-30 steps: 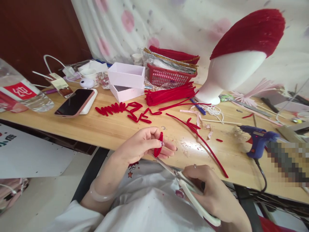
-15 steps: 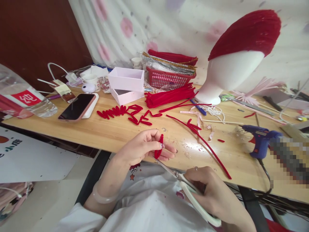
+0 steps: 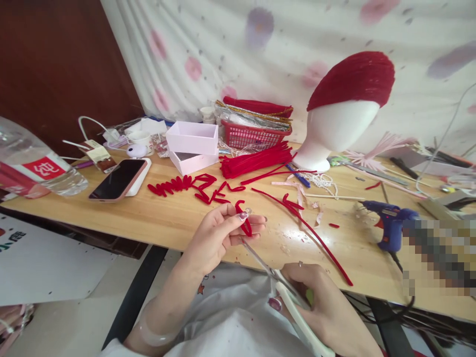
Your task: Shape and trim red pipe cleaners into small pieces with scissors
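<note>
My left hand [image 3: 219, 230] pinches a bent red pipe cleaner [image 3: 246, 228] between thumb and finger, its looped part lying across the other fingers. My right hand [image 3: 312, 292] is wrapped round the pale handles of a pair of scissors [image 3: 273, 272], whose blades point up and left, tips close below the red piece. Beyond my hands on the table lie several folded red loops [image 3: 171, 186] and a thick bundle of red pipe cleaners [image 3: 255, 161]. A long red pipe cleaner [image 3: 320, 233] with a bent piece on it stretches toward the table's front edge.
A blue glue gun [image 3: 390, 220] with a cord sits at the right. A white mannequin head [image 3: 340, 126] wears a red cap. At the back are white boxes [image 3: 193, 139] and a red basket [image 3: 256, 136]. A phone [image 3: 119, 178] and a large bottle [image 3: 44, 166] stand left.
The view has tilted and shifted slightly. The red pipe cleaner in my left hand has turned, its looped end now pointing lower right. Both hands keep their holds.
</note>
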### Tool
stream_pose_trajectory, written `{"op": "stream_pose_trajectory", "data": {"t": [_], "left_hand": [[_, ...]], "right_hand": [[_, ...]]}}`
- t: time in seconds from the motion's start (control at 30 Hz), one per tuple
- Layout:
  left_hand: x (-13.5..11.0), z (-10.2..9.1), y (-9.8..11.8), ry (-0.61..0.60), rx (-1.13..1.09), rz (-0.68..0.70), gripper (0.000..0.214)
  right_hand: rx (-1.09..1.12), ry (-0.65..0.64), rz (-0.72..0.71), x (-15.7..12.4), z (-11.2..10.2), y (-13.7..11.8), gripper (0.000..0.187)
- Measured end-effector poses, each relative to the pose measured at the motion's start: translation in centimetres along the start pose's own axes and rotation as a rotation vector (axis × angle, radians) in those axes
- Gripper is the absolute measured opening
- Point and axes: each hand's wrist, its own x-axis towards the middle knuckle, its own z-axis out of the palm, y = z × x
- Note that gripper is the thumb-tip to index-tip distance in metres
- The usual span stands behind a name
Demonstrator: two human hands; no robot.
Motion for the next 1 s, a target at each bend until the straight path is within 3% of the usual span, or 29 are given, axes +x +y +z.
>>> {"op": "stream_pose_trajectory", "data": {"t": [0.3,1.0], "left_hand": [[-0.2,1.6,-0.9,0.093,0.009,0.077,0.023],[-0.1,1.2,-1.0,0.118,0.014,0.069,0.019]], "right_hand": [[0.128,0.049,0.025,-0.2,0.0,0.0,0.040],[0.156,0.049,0.015,0.0,0.2,0.5,0.045]]}}
